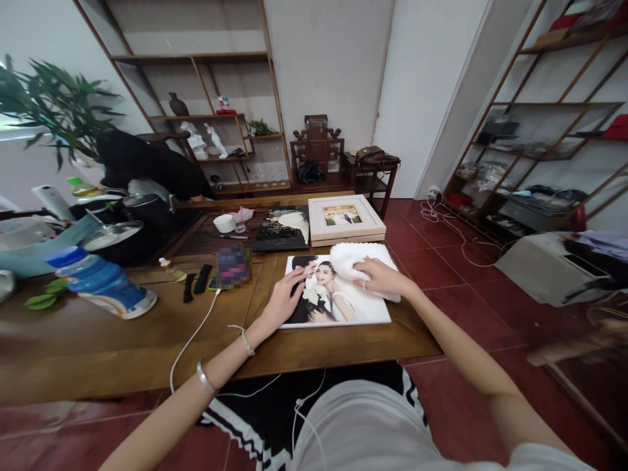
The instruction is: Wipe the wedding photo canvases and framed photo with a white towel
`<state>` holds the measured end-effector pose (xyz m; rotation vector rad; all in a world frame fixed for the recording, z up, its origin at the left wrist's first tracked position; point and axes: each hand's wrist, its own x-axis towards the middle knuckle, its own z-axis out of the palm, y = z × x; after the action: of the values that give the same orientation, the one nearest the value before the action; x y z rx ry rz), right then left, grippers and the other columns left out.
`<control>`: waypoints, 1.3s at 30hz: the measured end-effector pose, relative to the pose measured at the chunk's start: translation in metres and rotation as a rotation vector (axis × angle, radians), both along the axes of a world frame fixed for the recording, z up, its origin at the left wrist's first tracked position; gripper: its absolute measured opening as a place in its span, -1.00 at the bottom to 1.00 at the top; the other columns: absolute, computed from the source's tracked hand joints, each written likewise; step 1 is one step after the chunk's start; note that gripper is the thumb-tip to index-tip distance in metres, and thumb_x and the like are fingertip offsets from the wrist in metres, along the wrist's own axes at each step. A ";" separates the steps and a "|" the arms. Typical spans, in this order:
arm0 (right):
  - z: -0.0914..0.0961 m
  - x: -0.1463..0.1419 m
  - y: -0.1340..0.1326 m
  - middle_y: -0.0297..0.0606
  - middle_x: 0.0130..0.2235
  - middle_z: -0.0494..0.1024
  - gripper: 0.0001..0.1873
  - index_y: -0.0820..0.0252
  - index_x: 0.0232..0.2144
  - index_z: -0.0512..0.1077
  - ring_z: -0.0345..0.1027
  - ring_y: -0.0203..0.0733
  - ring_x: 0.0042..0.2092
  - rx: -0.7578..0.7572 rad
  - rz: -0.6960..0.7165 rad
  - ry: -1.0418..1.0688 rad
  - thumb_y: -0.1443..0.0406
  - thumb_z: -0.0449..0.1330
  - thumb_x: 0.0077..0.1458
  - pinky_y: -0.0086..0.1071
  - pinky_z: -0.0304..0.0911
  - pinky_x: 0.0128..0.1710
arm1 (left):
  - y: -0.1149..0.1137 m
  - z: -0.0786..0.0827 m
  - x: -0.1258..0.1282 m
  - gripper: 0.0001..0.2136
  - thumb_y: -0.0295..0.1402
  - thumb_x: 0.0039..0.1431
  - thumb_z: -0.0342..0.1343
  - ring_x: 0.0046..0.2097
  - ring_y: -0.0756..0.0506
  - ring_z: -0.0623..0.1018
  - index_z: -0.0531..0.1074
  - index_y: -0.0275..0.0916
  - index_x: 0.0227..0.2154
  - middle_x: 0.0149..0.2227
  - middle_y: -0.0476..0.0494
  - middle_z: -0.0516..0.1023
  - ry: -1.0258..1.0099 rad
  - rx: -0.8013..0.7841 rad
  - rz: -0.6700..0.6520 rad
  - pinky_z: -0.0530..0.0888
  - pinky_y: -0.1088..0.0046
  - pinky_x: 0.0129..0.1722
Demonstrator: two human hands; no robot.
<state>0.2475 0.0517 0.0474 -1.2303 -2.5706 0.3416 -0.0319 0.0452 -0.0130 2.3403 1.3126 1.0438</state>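
Note:
A large wedding photo panel (353,306) lies flat on the wooden table in front of me. My left hand (286,294) rests on its left side, fingers stretched out over the picture. On the panel's upper right, my right hand (380,278) is closed on a white cloth (349,256), which looks soft and fluffy. Part of the cloth spreads past the panel's right edge, and it covers that corner of the photo.
Behind the panel lie a dark photo panel (275,230) and white picture frames (338,229), stacked. To the left are a blue-capped bottle (105,281), a small dropper bottle (173,269), a charging cable (193,337) and a white cup (224,224). Someone in black (147,163) leans at the far left.

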 end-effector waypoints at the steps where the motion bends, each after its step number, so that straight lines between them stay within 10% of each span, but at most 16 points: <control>1: 0.003 0.000 -0.012 -0.17 -0.29 0.50 -0.84 0.20 -0.32 0.43 0.29 0.00 -0.16 -0.019 0.015 -0.017 0.29 0.10 0.05 -0.23 0.13 -0.12 | 0.000 0.000 0.000 -0.73 -0.36 0.21 -0.09 0.11 -0.16 0.37 0.44 -0.22 -0.11 0.02 -0.20 0.44 -0.002 0.000 -0.001 0.30 0.18 0.11; 10: 0.028 0.000 -0.098 -0.32 -0.47 0.45 -0.89 0.10 -0.51 0.41 0.34 -0.14 -0.30 -0.285 0.244 -0.013 0.36 0.10 -0.01 -0.25 0.10 -0.02 | -0.001 -0.001 0.000 -0.72 -0.37 0.20 -0.07 0.10 -0.16 0.38 0.42 -0.25 -0.09 0.04 -0.23 0.42 0.003 -0.002 -0.004 0.30 0.19 0.11; 17: 0.004 -0.005 -0.030 -0.06 -0.16 0.46 -0.89 0.23 -0.40 0.40 0.29 0.00 -0.11 0.018 0.018 -0.029 0.39 0.09 -0.05 -0.22 0.19 -0.14 | 0.001 -0.004 -0.002 -0.69 -0.36 0.21 -0.09 0.12 -0.15 0.36 0.38 -0.26 -0.03 0.07 -0.23 0.39 0.015 -0.019 0.004 0.27 0.19 0.13; 24: -0.018 -0.012 0.016 0.03 0.21 0.11 -0.65 0.27 -0.15 0.35 -0.13 0.15 0.23 0.283 0.015 -0.146 0.46 0.04 -0.04 0.14 -0.12 0.10 | 0.001 -0.003 -0.002 -0.71 -0.34 0.21 -0.09 0.12 -0.17 0.36 0.41 -0.27 -0.07 0.07 -0.24 0.39 0.015 -0.027 0.001 0.27 0.20 0.13; 39: -0.010 -0.023 -0.114 -0.17 0.27 0.01 -0.59 0.14 -0.10 0.37 -0.34 0.05 0.29 0.111 0.235 -0.205 0.44 0.06 -0.05 0.14 -0.34 0.18 | -0.003 0.002 0.000 -0.71 -0.37 0.22 -0.11 0.11 -0.15 0.37 0.40 -0.28 -0.08 0.05 -0.24 0.40 0.012 0.000 -0.011 0.28 0.21 0.12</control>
<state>0.2248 -0.0622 0.0371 -0.9723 -2.8742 0.1204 -0.0315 0.0423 -0.0106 2.3545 1.3028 1.0286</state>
